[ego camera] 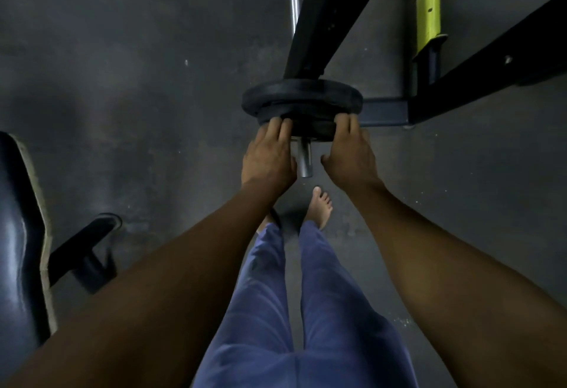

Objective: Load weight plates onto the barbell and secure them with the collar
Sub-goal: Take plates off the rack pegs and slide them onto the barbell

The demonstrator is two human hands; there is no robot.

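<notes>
Gripping the small plate point(313, 130) from either side, the left hand point(268, 157) and right hand point(349, 154) held it on the barbell sleeve point(304, 157), against the larger plates point(302, 96). Uncollared, it could probably slide off toward the bare foot point(320, 206).

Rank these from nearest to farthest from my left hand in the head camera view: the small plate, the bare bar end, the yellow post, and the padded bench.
From the left hand:
1. Small plate, under its fingertips.
2. Bare bar end, just right of the hand.
3. Yellow post, far upper right.
4. Padded bench, far lower left; too close to the post to call.
</notes>
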